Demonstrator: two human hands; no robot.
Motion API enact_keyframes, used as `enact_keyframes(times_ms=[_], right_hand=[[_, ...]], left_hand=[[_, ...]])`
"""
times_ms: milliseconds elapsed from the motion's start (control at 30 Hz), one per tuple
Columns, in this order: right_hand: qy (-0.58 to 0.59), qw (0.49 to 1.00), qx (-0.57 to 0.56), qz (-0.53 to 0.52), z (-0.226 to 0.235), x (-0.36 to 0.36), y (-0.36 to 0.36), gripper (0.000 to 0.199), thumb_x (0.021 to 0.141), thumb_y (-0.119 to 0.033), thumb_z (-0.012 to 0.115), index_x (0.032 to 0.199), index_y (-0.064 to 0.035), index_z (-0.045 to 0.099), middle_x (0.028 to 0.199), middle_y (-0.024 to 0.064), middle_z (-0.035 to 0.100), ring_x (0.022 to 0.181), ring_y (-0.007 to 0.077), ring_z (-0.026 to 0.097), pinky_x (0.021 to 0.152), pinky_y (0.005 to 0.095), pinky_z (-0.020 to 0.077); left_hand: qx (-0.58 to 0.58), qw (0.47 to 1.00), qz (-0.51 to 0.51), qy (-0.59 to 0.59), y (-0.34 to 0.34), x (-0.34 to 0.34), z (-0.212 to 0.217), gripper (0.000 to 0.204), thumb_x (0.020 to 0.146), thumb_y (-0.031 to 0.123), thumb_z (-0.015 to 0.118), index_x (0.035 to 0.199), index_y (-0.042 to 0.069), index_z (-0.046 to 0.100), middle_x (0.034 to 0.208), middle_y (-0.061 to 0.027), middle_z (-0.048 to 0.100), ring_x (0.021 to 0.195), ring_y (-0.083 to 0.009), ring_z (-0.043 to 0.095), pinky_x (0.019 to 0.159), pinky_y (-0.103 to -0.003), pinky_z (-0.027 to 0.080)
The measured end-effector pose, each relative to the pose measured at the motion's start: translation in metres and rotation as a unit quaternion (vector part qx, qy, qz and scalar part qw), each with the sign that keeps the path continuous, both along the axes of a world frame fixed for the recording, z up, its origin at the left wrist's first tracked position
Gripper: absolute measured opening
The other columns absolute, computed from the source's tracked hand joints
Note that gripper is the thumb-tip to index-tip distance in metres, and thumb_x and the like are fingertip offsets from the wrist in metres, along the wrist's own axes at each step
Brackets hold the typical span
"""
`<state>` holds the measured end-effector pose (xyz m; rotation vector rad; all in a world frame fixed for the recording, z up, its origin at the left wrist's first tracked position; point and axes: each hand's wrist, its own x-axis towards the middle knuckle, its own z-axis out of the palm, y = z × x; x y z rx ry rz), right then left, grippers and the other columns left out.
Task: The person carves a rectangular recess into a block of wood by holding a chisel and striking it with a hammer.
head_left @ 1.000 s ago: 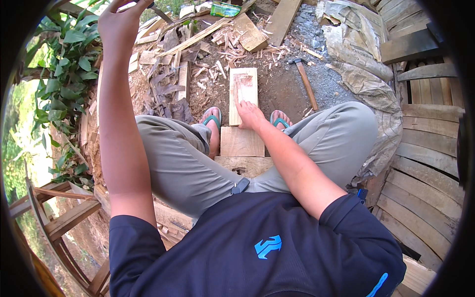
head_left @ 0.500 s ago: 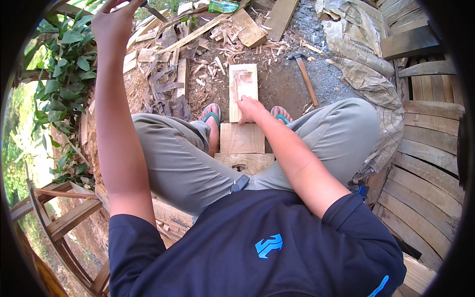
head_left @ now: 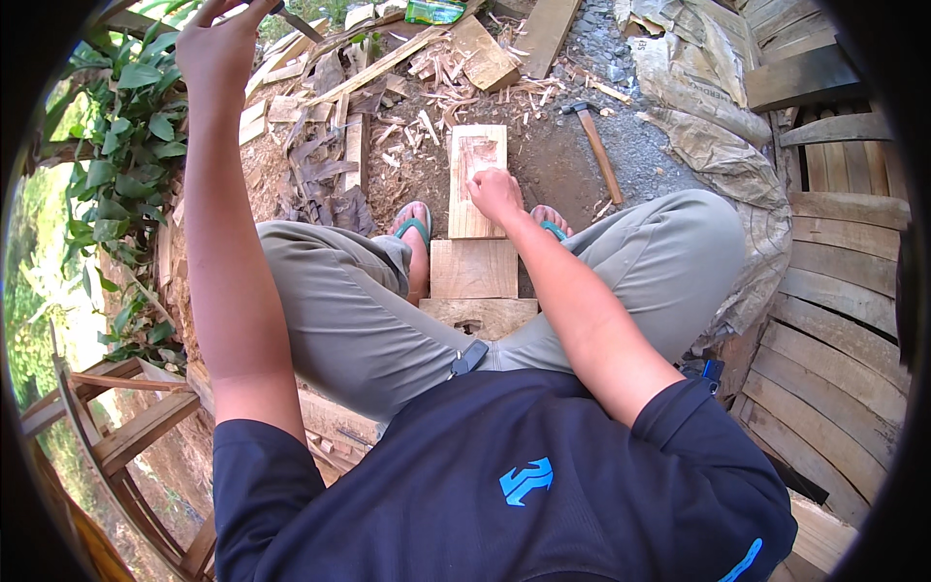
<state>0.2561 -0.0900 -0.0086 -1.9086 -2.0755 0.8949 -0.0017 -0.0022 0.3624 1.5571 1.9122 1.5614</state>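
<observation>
Biggest thing here is the slatted wood wall (head_left: 824, 378) on the right, then a crumpled sheet (head_left: 713, 141) lying over the gravel in front of it. The pale board (head_left: 462, 202) sits lengthwise between the sandalled feet, probably so it stays central and steady; its near end meets a shorter wood block (head_left: 473, 269), though I can't tell if it's resting on it. Hammer's (head_left: 598, 155) on the ground to the right, near enough to grab I'd guess. Right hand (head_left: 496, 195) is on the board just below the rough reddish recess (head_left: 479, 150), fingers curled under, so no idea if they're pinching anything. Left hand (head_left: 215, 53) is way out front, fingers wrapped round a dark-handled tool (head_left: 299, 21), likely to keep it clear of the board; frame edge crops it. Wood chips (head_left: 448, 70) scattered beyond.
</observation>
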Motion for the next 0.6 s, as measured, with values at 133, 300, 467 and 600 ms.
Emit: enact_keyframes(times_ms=[133,300,467,600], right_hand=[[-0.057,0.985,-0.086,-0.138,0.018,-0.010,0.002,0.076,0.082,-0.045,0.079,0.146,-0.0172,0.050,0.154,0.0208,0.039,0.136,0.0402,0.045,0.106,0.0546,0.0446],[-0.111,0.967,-0.178,-0.144,0.019,-0.030,-0.016,0.129,0.065,-0.050,0.092,0.162,-0.0227,0.011,0.154,0.0278,0.027,0.135,0.0482,0.045,0.109,0.0561,0.0438],[-0.038,0.974,-0.181,-0.130,0.003,-0.021,-0.022,0.140,0.061,-0.039,0.098,0.163,-0.0210,0.004,0.150,0.0312,0.027,0.131,0.0518,0.048,0.109,0.0513,0.0466],[-0.036,0.979,-0.177,-0.097,0.003,-0.015,-0.020,0.140,0.061,-0.035,0.099,0.163,-0.0208,0.004,0.145,0.0311,0.031,0.128,0.0509,0.051,0.107,0.0503,0.0486]], left_hand=[[0.006,1.000,-0.002,0.013,-0.002,0.002,-0.001,0.036,0.081,0.019,0.086,0.113,0.008,0.076,0.082,-0.0013,0.072,0.067,-0.0057,0.058,0.058,-0.023,0.043],[0.020,0.998,-0.057,0.027,0.016,-0.035,-0.018,0.043,0.079,0.032,0.089,0.114,0.011,0.079,0.114,-0.0054,0.071,0.094,-0.0115,0.065,0.078,-0.028,0.050],[0.009,0.998,-0.058,0.024,0.015,-0.030,-0.016,0.044,0.079,0.032,0.089,0.116,0.012,0.078,0.113,-0.0062,0.071,0.092,-0.0117,0.066,0.077,-0.027,0.051],[0.008,0.998,-0.058,0.030,0.015,-0.034,-0.017,0.045,0.079,0.032,0.089,0.117,0.012,0.078,0.112,-0.0059,0.071,0.090,-0.0113,0.066,0.076,-0.027,0.051]])
